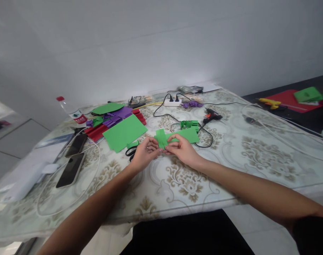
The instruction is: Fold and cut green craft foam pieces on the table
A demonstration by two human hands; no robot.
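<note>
The bare left hand [145,153] and right hand [182,149], fingers curled nearly closed, pinch a small, flat, bright-green paper-like piece [160,136] behind the table's [217,191] front edge, seemingly cut but unfringed, whereas the crumpled green strip [189,124] beyond looks already fringed.

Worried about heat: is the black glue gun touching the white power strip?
Apart: the head view shows tablecloth between glue gun and power strip.

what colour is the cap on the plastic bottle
Red; the head view shows it best.
</note>
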